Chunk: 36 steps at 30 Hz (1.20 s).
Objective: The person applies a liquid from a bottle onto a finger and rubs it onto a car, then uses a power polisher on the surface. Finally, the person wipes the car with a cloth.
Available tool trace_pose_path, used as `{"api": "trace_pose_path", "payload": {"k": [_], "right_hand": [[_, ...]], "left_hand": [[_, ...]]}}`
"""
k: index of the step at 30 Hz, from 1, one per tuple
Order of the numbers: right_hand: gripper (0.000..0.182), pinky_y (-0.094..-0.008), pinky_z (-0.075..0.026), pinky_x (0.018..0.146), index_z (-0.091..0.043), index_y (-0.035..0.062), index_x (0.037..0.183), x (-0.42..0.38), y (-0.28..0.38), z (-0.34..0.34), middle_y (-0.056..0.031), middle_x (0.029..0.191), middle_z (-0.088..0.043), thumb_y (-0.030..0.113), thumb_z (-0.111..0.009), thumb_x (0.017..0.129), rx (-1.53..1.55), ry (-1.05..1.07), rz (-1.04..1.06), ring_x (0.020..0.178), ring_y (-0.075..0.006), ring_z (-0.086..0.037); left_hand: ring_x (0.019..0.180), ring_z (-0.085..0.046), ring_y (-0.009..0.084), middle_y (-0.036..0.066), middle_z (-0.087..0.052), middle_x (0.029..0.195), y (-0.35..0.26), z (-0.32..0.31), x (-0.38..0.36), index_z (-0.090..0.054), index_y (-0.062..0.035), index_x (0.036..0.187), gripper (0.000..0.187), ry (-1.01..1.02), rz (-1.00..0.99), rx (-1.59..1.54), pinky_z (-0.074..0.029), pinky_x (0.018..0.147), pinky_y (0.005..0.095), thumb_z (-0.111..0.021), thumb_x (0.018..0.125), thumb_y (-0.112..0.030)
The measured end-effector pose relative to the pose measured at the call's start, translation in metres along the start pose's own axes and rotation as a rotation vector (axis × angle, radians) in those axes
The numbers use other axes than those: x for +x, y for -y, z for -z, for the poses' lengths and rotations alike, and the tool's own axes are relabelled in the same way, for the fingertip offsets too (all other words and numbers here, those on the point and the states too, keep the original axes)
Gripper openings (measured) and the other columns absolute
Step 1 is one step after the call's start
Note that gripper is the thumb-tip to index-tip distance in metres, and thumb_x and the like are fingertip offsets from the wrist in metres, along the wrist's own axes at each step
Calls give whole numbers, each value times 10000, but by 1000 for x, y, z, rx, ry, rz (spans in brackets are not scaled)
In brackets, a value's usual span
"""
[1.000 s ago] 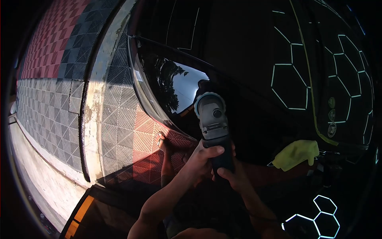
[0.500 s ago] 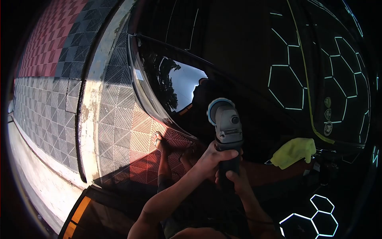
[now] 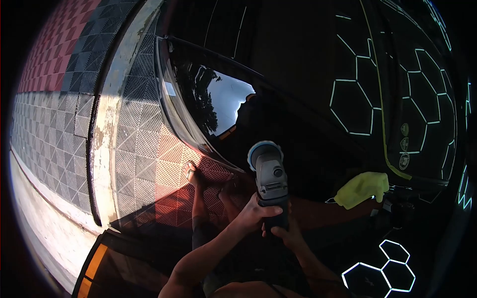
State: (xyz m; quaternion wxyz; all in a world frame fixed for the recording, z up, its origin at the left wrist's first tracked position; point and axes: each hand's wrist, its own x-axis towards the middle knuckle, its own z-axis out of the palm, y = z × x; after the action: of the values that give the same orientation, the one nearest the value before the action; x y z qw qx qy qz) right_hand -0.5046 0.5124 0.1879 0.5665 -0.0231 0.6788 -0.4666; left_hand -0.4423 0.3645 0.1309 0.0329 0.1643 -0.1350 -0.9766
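A grey and black car polisher [image 3: 272,174] with a light-blue-edged round pad [image 3: 254,151] lies over the glossy dark car hood [image 3: 218,104]. My left hand [image 3: 256,213] is wrapped around its black grip, thumb across the top. Just behind it, my right hand [image 3: 285,232] closes on the rear of the same grip from the other side. The pad's face points down and away from me, so its underside is hidden.
A yellow-green cloth [image 3: 362,189] rests on the car to the right. Yellow masking tape [image 3: 383,124] runs along the panel edge by the glass. Grey and red floor tiles [image 3: 141,129] lie left, with my foot [image 3: 190,171]. Behind me stands a dark, orange-marked surface [image 3: 94,263].
The polisher has come back toward my body and slightly left, both hands still around its grip. The whole view has also shifted a little.
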Motion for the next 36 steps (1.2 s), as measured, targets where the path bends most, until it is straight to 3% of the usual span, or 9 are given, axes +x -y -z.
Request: {"api": "trace_pose_path", "payload": {"k": [4, 7, 8, 14, 19, 20, 27, 31, 36], "right_hand": [[611, -347, -572, 714, -481, -31, 1234, 9, 3, -3, -150, 924, -649, 327, -709, 795, 3, 38, -14, 795, -238, -688], [436, -315, -548, 760, -549, -5, 1164, 30, 12, -9, -91, 915, -670, 237, -713, 840, 57, 112, 88, 843, -171, -669], [519, -323, -558, 730, -530, -19, 1173, 36, 21, -16, -113, 919, -659, 329, -714, 834, 74, 118, 110, 820, -196, -675], [545, -319, -564, 691, -530, -31, 1123, 53, 62, -21, -119, 903, -644, 409, -687, 844, 17, 69, 94, 777, -201, -671], [544, -305, -562, 645, -538, -30, 1105, 30, 47, -1, -121, 868, -646, 414, -689, 829, 21, 9, 112, 734, -197, -673], [580, -298, -559, 620, -541, -34, 1102, 21, 41, 3, -124, 856, -648, 451, -689, 820, 56, -35, 101, 721, -199, -676], [685, -281, -546, 563, -574, -45, 1029, 22, 39, 20, -115, 809, -652, 597, -657, 805, 11, -91, 226, 699, -194, -682], [652, -288, -548, 584, -578, -35, 1029, 43, 64, 7, -106, 801, -649, 573, -662, 807, -24, -67, 234, 692, -188, -675], [461, -305, -545, 653, -545, -17, 1093, 71, 80, -20, -94, 857, -642, 360, -665, 857, -118, -1, 196, 738, -173, -659]], "left_hand": [[923, -657, 235, 147, -630, 1033, -11, 2, -1, -497, 8, 1209, 613, -14, -26, 6, -570, 754, 333, -760, 736, -281], [890, -660, 201, 108, -655, 976, -39, 5, 6, -572, 7, 1119, 508, -35, -23, 5, -563, 766, 324, -766, 745, -276], [890, -660, 201, 108, -655, 976, -45, 6, 9, -572, 7, 1119, 508, -35, -24, 5, -563, 766, 324, -766, 745, -276], [945, -643, 289, 181, -608, 1042, -62, 3, 32, -470, 12, 1276, 648, 8, -128, -118, -562, 813, 404, -728, 765, -291], [914, -658, 250, 143, -636, 1010, -38, -14, 40, -508, 11, 1220, 584, 43, -43, -42, -571, 773, 375, -756, 755, -239], [905, -652, 193, 93, -654, 969, -33, -22, 40, -595, 4, 1101, 468, 46, -17, -53, -535, 821, 328, -776, 757, -257], [924, -634, 173, 73, -640, 961, -32, -33, 61, -590, -12, 1103, 444, 126, -3, 65, -503, 849, 316, -775, 761, -228], [904, -656, 206, 105, -648, 974, -52, -22, 66, -559, 1, 1145, 500, 135, -51, -33, -545, 807, 338, -771, 752, -226], [931, -652, 278, 164, -618, 1034, -71, 10, 59, -494, 4, 1242, 609, 126, -169, -158, -569, 805, 383, -743, 759, -269]]}}
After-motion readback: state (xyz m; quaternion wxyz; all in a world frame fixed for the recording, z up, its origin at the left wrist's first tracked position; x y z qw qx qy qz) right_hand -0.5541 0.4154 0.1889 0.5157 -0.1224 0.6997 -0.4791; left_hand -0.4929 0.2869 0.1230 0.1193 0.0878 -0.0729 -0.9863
